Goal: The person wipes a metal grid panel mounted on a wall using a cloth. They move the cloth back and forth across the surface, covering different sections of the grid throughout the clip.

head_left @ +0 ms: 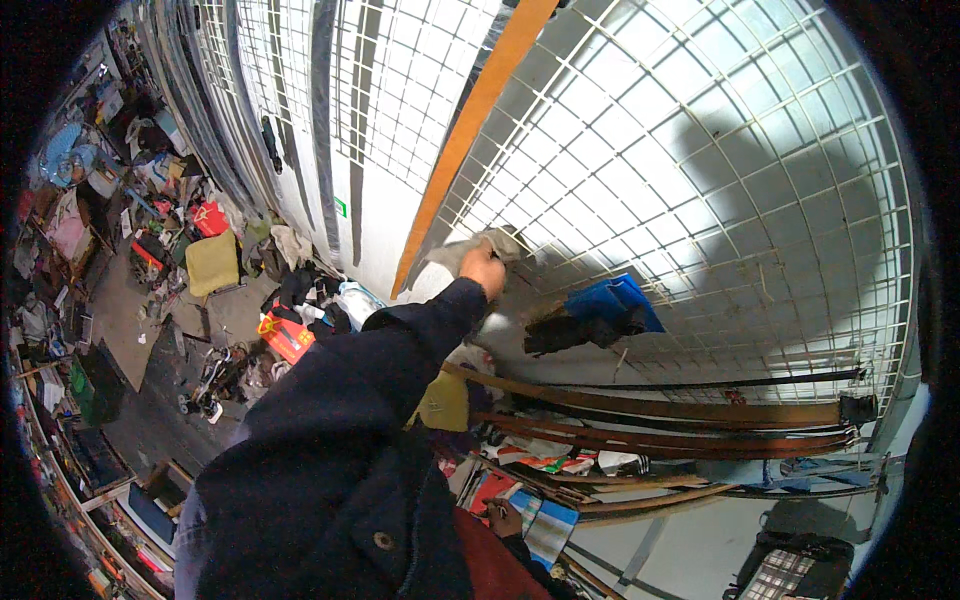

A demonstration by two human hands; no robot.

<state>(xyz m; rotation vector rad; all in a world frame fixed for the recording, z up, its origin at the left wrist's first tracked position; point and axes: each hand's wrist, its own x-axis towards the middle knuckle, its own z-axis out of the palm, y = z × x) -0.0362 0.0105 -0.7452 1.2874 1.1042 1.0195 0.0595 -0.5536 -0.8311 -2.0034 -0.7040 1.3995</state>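
Observation:
My left hand (485, 268), in a dark sleeve, reaches up to the white wire grid (640, 150). Its fingers are closed on a grey-beige cloth (460, 250), bunched against the lower part of the grid. An orange-brown strap (468, 135) hangs just left of it. To the right, a blue and black folded item (605, 310) is on the grid. Low in the picture, my right hand (503, 517) is curled beside a blue, white and red striped item (548, 528). What its fingers hold, if anything, I cannot make out.
Several brown and black belts (680, 410) stretch across the right side below the grid. A black bag with a plaid panel (785, 570) is at the lower right. Piles of mixed goods, a yellow cushion (212, 263) and a red bag (287, 338) cover the floor to the left.

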